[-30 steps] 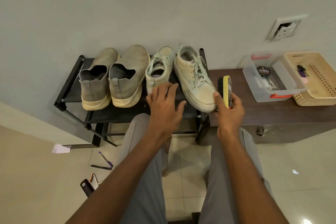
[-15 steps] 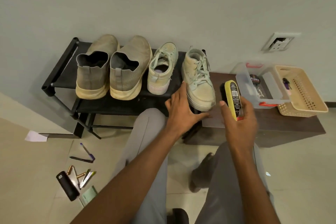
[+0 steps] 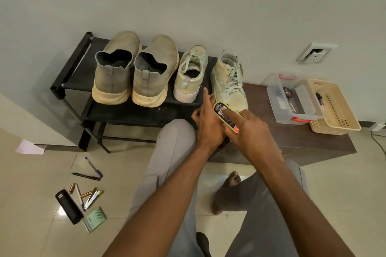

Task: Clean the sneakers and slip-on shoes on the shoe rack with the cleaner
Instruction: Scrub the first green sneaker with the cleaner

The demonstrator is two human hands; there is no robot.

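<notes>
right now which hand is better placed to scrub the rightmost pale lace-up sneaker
Right. The right hand already grips the yellow-backed shoe brush just before the rightmost pale lace-up sneaker; the left hand holds no tool and can steady it.

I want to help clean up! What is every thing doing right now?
Slip-ons: upright on the rack, heels toward us.
Left sneaker: upright on the rack.
Right sneaker: upright, by the left hand.
Brush: gripped by the right hand.
Clear box: open, tin inside.
Basket: open, upright.
Pens: lying on the floor.
</notes>
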